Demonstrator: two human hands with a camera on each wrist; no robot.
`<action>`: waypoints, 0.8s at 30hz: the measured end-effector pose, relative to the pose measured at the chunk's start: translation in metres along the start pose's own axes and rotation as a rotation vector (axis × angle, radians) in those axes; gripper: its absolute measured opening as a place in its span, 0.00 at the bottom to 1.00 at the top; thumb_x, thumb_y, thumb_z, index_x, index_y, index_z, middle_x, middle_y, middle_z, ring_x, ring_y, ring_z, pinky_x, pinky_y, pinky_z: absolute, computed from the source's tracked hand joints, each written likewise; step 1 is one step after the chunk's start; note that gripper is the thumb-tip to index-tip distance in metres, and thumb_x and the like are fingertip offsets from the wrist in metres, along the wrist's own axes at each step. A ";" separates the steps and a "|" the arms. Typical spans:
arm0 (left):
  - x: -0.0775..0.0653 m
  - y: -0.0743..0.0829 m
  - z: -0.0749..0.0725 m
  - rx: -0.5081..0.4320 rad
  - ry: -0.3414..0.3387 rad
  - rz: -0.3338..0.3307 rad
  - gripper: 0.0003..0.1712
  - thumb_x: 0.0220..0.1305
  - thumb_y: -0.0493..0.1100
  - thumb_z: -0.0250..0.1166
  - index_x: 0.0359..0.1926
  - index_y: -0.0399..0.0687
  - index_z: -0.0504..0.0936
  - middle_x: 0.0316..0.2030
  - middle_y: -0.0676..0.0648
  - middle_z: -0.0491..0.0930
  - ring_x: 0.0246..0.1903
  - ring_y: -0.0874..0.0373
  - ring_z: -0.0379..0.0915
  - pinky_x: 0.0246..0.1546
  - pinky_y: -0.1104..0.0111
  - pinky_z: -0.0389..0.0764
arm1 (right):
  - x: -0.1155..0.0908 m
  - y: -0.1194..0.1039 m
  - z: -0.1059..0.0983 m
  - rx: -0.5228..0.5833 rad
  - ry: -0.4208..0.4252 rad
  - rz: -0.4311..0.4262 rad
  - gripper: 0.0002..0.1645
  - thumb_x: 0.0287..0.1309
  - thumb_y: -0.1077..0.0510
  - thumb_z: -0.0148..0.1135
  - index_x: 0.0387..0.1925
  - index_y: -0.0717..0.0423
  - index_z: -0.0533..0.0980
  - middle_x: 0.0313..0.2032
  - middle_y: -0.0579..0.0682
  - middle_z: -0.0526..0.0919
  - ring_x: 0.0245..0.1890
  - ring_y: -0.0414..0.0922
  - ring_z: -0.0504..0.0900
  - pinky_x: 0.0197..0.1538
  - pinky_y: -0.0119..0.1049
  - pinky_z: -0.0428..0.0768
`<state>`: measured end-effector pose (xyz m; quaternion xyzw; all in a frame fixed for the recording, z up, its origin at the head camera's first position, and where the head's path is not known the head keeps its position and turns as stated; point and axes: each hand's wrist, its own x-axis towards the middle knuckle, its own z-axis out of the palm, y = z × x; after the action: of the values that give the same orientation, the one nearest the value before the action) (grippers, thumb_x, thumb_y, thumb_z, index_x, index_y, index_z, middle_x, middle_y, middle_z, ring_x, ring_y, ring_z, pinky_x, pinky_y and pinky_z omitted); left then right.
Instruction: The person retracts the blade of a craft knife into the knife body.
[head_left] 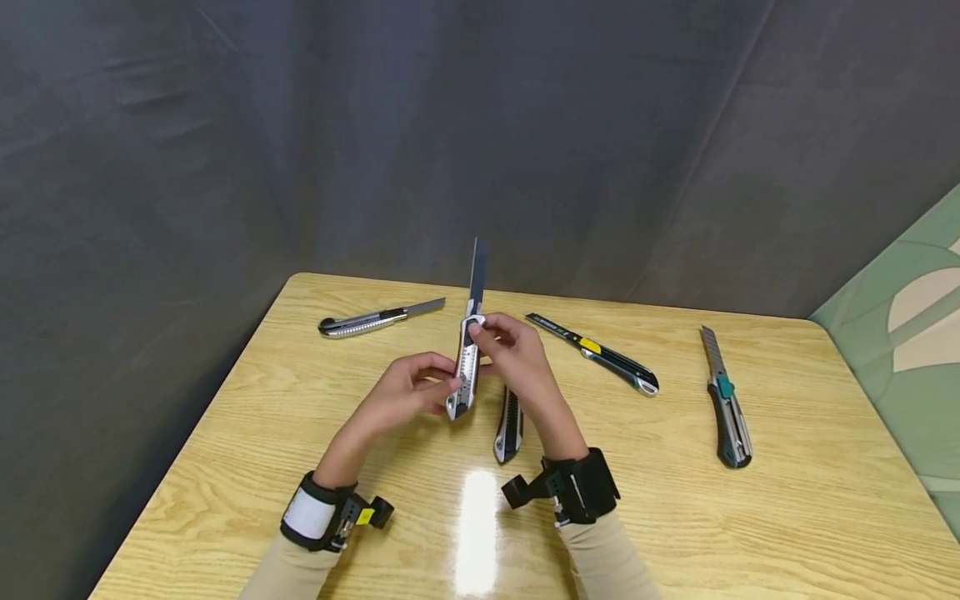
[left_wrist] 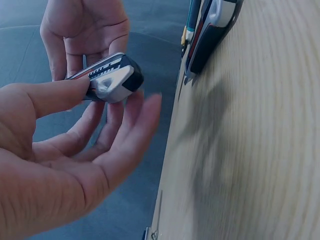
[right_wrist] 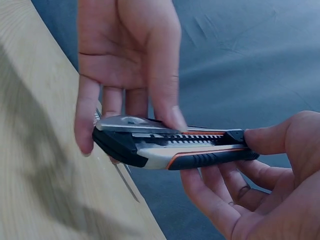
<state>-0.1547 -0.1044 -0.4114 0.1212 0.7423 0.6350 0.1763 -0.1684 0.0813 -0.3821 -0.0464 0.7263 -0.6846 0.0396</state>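
Silver, black and orange cutter (right_wrist: 172,146), yellowish grained table (head_left: 645,475), curtain (head_left: 480,142) perhaps bluish grey

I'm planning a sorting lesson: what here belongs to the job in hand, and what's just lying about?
In use:
silver and black utility knife
left-hand fingers and right-hand fingers, holding it

Lying about:
ribbed silver knife
slim black and yellow knife
black and teal knife
black and silver knife, partly hidden

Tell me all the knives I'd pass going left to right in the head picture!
Silver knife → held knife → partly hidden knife → yellow-slider knife → teal-slider knife.
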 end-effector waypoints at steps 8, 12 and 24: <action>-0.001 -0.001 0.003 -0.097 -0.061 0.009 0.16 0.61 0.36 0.63 0.49 0.36 0.76 0.46 0.34 0.76 0.38 0.46 0.79 0.40 0.44 0.84 | 0.000 -0.003 -0.005 -0.009 -0.003 0.008 0.18 0.62 0.49 0.59 0.45 0.58 0.77 0.39 0.59 0.77 0.39 0.51 0.78 0.41 0.52 0.87; -0.002 -0.001 0.003 -0.098 -0.056 0.008 0.16 0.60 0.35 0.64 0.49 0.34 0.76 0.46 0.33 0.75 0.37 0.46 0.80 0.40 0.42 0.83 | 0.000 -0.002 -0.004 -0.015 0.004 0.015 0.17 0.62 0.48 0.59 0.43 0.56 0.78 0.38 0.57 0.78 0.38 0.50 0.79 0.40 0.51 0.87; -0.002 0.003 0.006 -0.128 -0.060 0.012 0.15 0.59 0.36 0.65 0.48 0.36 0.77 0.45 0.34 0.77 0.36 0.45 0.80 0.41 0.38 0.81 | 0.001 -0.001 -0.003 0.006 0.068 -0.003 0.18 0.60 0.45 0.60 0.40 0.57 0.79 0.34 0.55 0.79 0.36 0.49 0.80 0.36 0.49 0.88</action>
<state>-0.1507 -0.0996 -0.4094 0.1331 0.6938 0.6784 0.2018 -0.1698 0.0837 -0.3805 -0.0244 0.7250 -0.6881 0.0140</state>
